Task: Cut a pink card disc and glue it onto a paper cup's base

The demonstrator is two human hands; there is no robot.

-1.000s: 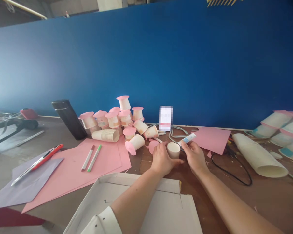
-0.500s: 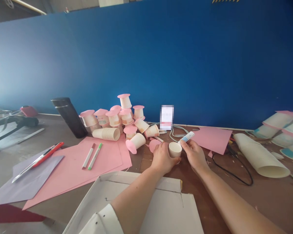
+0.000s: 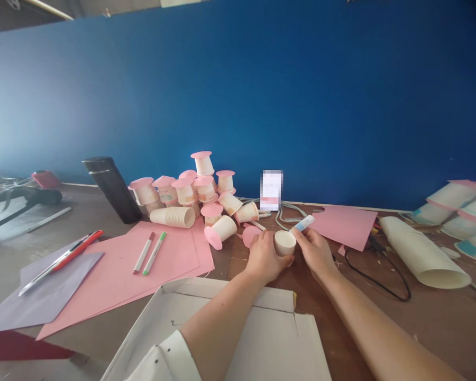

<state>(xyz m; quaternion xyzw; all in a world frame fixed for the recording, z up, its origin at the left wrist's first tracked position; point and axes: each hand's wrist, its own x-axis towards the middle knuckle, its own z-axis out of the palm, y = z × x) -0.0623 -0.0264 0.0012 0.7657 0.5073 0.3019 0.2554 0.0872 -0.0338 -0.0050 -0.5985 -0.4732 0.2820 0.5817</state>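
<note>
A white paper cup (image 3: 284, 243) stands on the table in front of me. The fingers of my left hand (image 3: 265, 258) curl round its left and near sides. Just to the right, my right hand (image 3: 316, 253) grips a small white tube with a blue label (image 3: 302, 223), tilted up beside the cup rim. Behind my left hand lies a pink paper disc (image 3: 250, 236), partly covered by the fingers. Left of it, a paper cup with a pink disc on its end (image 3: 224, 228) rests on its side.
Several pink-topped cups (image 3: 184, 190) are stacked by the blue wall, near nested cups (image 3: 172, 217) and a black bottle (image 3: 113, 190). Pink sheets (image 3: 119, 280) carry two markers; a red utility knife (image 3: 69, 258) lies left. White cardboard (image 3: 277, 338) is nearest me; a paper roll (image 3: 424, 253) lies right.
</note>
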